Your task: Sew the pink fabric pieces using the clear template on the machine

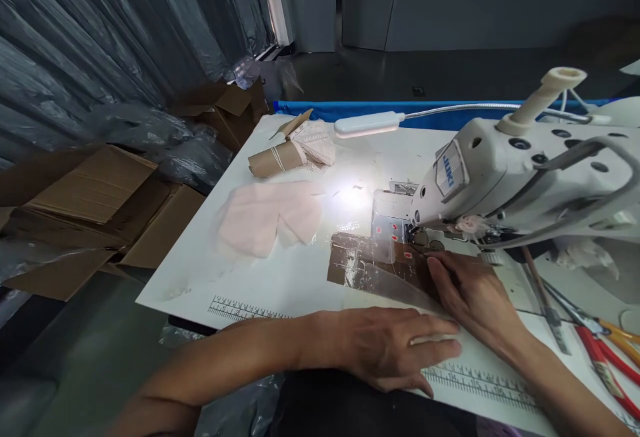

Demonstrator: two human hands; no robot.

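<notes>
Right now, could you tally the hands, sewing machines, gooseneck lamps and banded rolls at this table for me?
Hands: 2, the left hand and the right hand
Sewing machine: 1
Gooseneck lamp: 1
Banded brown roll: 1
Total: 5

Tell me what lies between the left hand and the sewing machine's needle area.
In the head view, the brown sheet lies between the left hand and the needle area; a strip of white tabletop separates hand from sheet.
</notes>
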